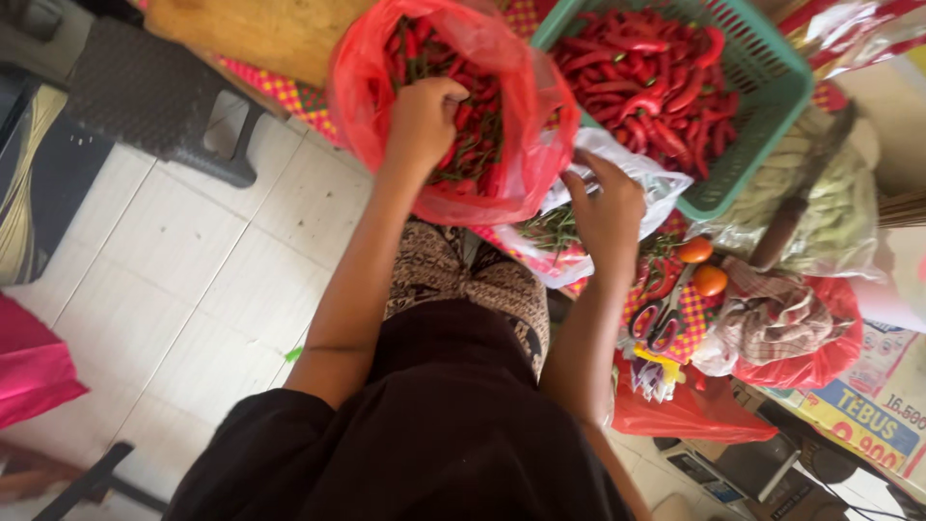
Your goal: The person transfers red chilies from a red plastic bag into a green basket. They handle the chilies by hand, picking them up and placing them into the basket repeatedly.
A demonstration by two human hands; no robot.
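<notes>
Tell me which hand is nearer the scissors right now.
Right. The right hand rests on the clear plastic bag, just above the scissors. The left hand is farther off, reaching into the red bag of chillies.

We see a crinkled red plastic bag of small red chillies at the top centre, mouth open — a clear plastic bag lies just beside it on the right. At the lower right sits a cardboard box with a blue, yellow and red printed label — partly cut off.
</notes>
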